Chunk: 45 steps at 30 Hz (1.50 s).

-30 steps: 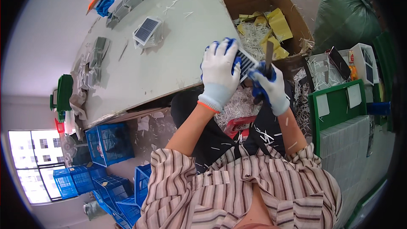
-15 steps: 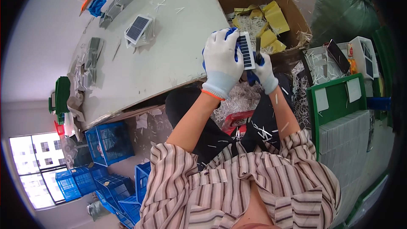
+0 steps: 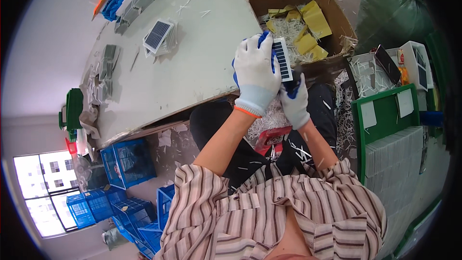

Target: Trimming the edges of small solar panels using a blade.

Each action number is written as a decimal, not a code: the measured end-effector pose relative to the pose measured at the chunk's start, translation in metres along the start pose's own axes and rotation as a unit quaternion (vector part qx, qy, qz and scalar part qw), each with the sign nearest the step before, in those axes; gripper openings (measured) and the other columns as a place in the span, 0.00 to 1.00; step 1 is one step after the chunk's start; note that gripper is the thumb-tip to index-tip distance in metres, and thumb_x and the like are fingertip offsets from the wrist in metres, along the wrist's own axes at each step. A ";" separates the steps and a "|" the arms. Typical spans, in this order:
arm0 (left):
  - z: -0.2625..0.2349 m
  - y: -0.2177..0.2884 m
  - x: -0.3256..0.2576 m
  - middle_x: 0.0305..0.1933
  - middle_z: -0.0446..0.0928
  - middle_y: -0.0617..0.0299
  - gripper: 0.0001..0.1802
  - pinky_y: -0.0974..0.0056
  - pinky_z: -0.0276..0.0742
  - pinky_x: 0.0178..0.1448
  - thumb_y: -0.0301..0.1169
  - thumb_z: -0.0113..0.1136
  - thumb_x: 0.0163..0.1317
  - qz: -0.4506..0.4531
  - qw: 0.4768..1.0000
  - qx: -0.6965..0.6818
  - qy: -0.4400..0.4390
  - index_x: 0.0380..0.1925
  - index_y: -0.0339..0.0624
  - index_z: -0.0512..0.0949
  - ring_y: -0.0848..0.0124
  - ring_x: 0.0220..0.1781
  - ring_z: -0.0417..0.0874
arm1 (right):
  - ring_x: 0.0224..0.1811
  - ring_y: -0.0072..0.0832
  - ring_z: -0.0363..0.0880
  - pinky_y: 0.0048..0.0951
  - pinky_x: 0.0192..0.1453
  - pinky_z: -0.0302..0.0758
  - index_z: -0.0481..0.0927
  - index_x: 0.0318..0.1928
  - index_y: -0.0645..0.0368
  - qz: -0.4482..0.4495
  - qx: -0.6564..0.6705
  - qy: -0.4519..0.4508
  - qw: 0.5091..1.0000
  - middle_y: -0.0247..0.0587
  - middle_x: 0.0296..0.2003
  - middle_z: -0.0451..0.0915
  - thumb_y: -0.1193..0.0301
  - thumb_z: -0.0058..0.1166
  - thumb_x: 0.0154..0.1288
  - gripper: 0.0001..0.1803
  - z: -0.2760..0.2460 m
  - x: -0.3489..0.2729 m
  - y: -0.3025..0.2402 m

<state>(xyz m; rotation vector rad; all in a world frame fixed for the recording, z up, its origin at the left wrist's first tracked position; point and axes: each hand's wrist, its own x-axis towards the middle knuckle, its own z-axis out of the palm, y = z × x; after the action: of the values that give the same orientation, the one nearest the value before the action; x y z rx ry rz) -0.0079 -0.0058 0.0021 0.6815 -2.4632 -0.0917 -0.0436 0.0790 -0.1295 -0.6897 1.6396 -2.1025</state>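
Note:
Both hands wear white knit gloves with blue coated palms. My left hand [image 3: 257,65] is closed on a small solar panel [image 3: 282,59] with dark cells and a white border, held beyond the table's near right edge. Below the panel's lower end is my right hand [image 3: 294,101], its fingers curled round a dark tool [image 3: 294,79] that is blurred and partly hidden; its kind cannot be made out. A stack of similar solar panels [image 3: 158,35] lies on the white table [image 3: 192,62], with a thin pen-like tool [image 3: 134,59] beside it.
Past the hands stands a cardboard box [image 3: 332,5] with paper strips and yellow pieces. Rows of panels [image 3: 109,62] line the table's far left. To the right are a green crate [image 3: 361,130] of stacked pale sheets and a phone [image 3: 387,63]. Blue crates [image 3: 127,163] stand lower left.
My right hand has moved down along the panel toward me, and the dark tool has dropped from beside the panel to its lower end. My left hand keeps hold of the panel.

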 end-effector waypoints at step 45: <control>0.001 -0.008 0.001 0.45 0.73 0.53 0.23 0.53 0.67 0.54 0.28 0.58 0.47 0.008 1.000 -0.008 0.000 0.48 0.40 0.76 0.54 0.49 0.71 | 0.35 0.30 0.78 0.30 0.39 0.75 0.69 0.42 0.58 -0.036 -0.126 -0.059 0.990 0.39 0.35 0.76 0.72 0.58 0.57 0.14 0.031 0.088 0.050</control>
<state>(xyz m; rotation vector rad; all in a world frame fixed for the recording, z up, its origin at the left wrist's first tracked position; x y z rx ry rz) -0.0053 -0.0136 0.0002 0.6559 -2.4643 -0.1056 -0.0962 -0.0077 -0.1595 -0.9469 1.8570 -1.8791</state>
